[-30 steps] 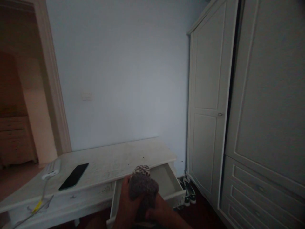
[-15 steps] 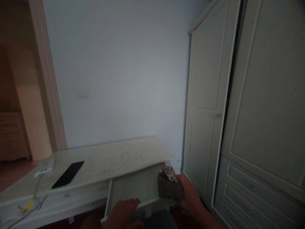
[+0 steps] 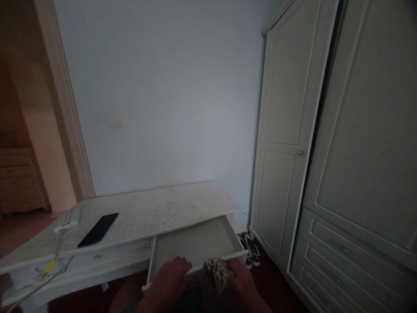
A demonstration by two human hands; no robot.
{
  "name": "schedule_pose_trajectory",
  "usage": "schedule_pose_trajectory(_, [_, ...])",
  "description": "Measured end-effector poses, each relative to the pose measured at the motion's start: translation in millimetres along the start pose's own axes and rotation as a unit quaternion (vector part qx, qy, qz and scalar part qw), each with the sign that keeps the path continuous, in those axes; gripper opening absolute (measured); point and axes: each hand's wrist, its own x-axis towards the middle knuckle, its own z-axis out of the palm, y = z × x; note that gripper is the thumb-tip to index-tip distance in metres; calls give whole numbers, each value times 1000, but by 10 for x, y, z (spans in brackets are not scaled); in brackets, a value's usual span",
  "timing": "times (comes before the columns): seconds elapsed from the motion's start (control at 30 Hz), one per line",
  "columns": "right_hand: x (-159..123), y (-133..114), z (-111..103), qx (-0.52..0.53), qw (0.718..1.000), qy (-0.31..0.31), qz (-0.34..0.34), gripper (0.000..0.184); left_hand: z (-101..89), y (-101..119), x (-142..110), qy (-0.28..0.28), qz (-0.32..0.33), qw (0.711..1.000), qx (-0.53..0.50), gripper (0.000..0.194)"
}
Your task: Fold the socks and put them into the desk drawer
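Observation:
The pulled-out drawer (image 3: 198,243) of a worn white desk shows a bare bottom. My left hand (image 3: 174,274) is at the left part of its front edge, with fingers curled over the top. In front of the drawer, my right hand (image 3: 239,276) grips a bunched cloth (image 3: 217,273) with a brown-and-white pattern. Dark fabric hangs around and below that cloth; in the dim light I cannot make out where one ends and the other begins.
The desk top (image 3: 182,204) bears a black tablet-like slab (image 3: 98,230) and a white power strip (image 3: 67,225) with a cable and yellow tag. Dark sneakers (image 3: 251,251) stand on the floor before a tall white wardrobe (image 3: 280,174). A doorway opens at left.
My right hand has lowered and moved left with the cloth, from above the drawer's right side to before its front. The sneakers and the drawer's right side now show.

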Motion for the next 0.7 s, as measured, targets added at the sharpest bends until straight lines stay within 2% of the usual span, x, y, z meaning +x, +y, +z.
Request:
schedule_pose_trajectory(0.07, [-163, 250, -186, -8, 999, 3, 50, 16, 43, -18, 17, 3, 3, 1000, 4, 31])
schedule_pose_trajectory(0.13, [-316, 378, -240, 4, 992, -12, 123, 17, 72, -33, 30, 5, 5, 1000, 3, 30])
schedule_pose_trajectory(0.2, [-403, 369, -158, 22, 984, -21, 175, 20, 92, -49, 38, 14, 9, 1000, -1, 30])
schedule_pose_trajectory(0.27, [-410, 253, 20, 25, 981, -16, 192, 24, 112, -71, 45, 23, 17, 1000, -8, 31])
schedule_pose_trajectory(0.37, [-309, 4, 316, -5, 989, -4, 145, 31, 145, -105, 58, 27, 28, 999, -15, 30])
schedule_pose_trajectory(0.47, [-168, -168, 469, -31, 998, 4, 54, 41, 153, -112, 64, 21, 30, 999, -7, 28])
schedule_pose_trajectory(0.57, [-84, -148, 403, -46, 999, 4, -6, 47, 100, -85, 63, 13, 32, 999, -1, 27])
schedule_pose_trajectory(0.7, [-170, 205, 77, -48, 998, -22, -32, 44, -47, -34, 81, -16, 52, 998, 23, 24])
